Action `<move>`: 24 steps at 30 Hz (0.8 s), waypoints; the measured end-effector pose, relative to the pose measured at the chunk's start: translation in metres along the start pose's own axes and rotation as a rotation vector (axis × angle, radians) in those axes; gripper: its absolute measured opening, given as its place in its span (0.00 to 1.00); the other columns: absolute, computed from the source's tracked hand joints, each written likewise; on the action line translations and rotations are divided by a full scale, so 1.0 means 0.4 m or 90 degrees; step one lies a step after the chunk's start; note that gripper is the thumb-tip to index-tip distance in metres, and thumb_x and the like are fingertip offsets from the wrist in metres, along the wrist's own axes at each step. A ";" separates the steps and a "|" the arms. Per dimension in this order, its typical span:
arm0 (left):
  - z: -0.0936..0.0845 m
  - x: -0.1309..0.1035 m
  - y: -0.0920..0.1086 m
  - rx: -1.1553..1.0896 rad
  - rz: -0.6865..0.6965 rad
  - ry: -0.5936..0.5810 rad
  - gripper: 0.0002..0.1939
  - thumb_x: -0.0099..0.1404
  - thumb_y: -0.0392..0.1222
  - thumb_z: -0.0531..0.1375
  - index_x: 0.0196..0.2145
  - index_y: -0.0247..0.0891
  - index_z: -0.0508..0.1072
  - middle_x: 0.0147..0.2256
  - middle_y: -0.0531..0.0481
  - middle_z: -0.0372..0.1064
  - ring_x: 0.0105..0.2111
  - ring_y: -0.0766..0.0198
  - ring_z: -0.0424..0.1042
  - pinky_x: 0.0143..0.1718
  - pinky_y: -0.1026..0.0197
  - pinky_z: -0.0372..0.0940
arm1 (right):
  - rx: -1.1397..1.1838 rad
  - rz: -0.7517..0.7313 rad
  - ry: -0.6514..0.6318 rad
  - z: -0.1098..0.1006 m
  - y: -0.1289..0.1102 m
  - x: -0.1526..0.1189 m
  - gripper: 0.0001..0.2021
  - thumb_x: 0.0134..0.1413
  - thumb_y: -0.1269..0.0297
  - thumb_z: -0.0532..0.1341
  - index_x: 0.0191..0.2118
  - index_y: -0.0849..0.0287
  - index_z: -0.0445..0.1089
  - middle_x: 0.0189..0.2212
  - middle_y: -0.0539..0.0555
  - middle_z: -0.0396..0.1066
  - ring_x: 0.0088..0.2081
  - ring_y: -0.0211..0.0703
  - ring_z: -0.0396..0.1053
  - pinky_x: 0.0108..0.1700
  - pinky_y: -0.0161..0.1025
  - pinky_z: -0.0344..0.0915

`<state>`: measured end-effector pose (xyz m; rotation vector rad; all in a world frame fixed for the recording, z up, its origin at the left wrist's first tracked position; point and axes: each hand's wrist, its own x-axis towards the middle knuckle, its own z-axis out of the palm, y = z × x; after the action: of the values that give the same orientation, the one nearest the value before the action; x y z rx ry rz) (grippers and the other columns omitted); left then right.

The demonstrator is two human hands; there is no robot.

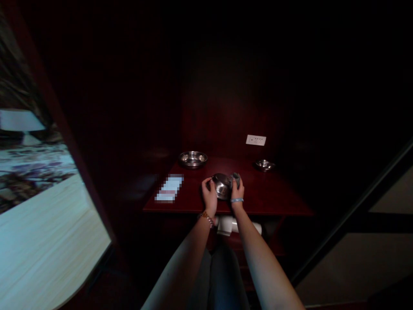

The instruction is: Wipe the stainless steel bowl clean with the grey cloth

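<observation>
My left hand [209, 193] grips the edge of a shiny metal bowl [221, 186], which is tipped so that its rounded outer side shows. Against the bowl's right side, my right hand [238, 189] is closed on a crumpled grey cloth [236, 177]. Both hands are just above the dark red shelf [190, 200], near its front edge. Behind them on the left stands a wide metal dish [192, 159]. A smaller metal bowl [265, 165] sits at the back right.
A blurred white paper-like sheet [169, 188] lies on the shelf's left. Dark cabinet walls close in on both sides, and a socket plate [256, 140] is on the back wall. Below the shelf is a white roll [238, 226]. A pale wooden table [48, 241] stands at left.
</observation>
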<state>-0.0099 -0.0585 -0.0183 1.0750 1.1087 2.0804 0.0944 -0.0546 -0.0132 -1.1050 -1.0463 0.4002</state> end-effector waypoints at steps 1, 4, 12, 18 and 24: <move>0.000 0.000 0.002 0.003 0.000 -0.002 0.15 0.68 0.47 0.55 0.46 0.36 0.70 0.46 0.42 0.71 0.47 0.60 0.70 0.54 0.56 0.62 | -0.018 0.005 -0.007 0.001 0.001 -0.001 0.29 0.58 0.50 0.54 0.61 0.60 0.63 0.53 0.60 0.71 0.54 0.48 0.66 0.60 0.47 0.58; 0.000 0.001 0.002 0.000 -0.011 -0.018 0.16 0.68 0.46 0.54 0.49 0.35 0.71 0.50 0.39 0.72 0.50 0.59 0.70 0.56 0.56 0.61 | -0.073 0.006 -0.036 0.003 0.005 -0.004 0.32 0.59 0.49 0.52 0.65 0.59 0.57 0.55 0.61 0.69 0.56 0.50 0.64 0.60 0.49 0.57; -0.005 0.011 -0.019 0.003 -0.029 -0.035 0.19 0.69 0.44 0.53 0.52 0.33 0.72 0.54 0.37 0.71 0.54 0.56 0.69 0.60 0.54 0.59 | -0.241 -0.225 -0.162 0.007 -0.011 -0.015 0.24 0.65 0.55 0.47 0.61 0.59 0.63 0.61 0.58 0.63 0.63 0.47 0.57 0.65 0.49 0.50; -0.006 0.023 -0.050 -0.034 -0.059 -0.023 0.19 0.69 0.45 0.53 0.52 0.35 0.72 0.55 0.38 0.70 0.55 0.56 0.69 0.60 0.54 0.59 | -0.379 -0.349 -0.254 0.005 -0.043 -0.036 0.22 0.68 0.58 0.46 0.62 0.55 0.63 0.60 0.56 0.65 0.64 0.48 0.54 0.66 0.52 0.46; -0.008 0.026 -0.064 -0.038 -0.070 -0.020 0.18 0.69 0.45 0.53 0.51 0.35 0.73 0.54 0.38 0.70 0.55 0.57 0.69 0.60 0.54 0.59 | -0.453 -0.444 -0.371 -0.012 -0.073 -0.028 0.23 0.68 0.59 0.48 0.65 0.55 0.58 0.63 0.55 0.61 0.65 0.48 0.53 0.67 0.51 0.45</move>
<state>-0.0156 -0.0389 -0.0372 0.9928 1.0587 1.9912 0.0865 -0.0782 0.0064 -1.1628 -2.1031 -0.2667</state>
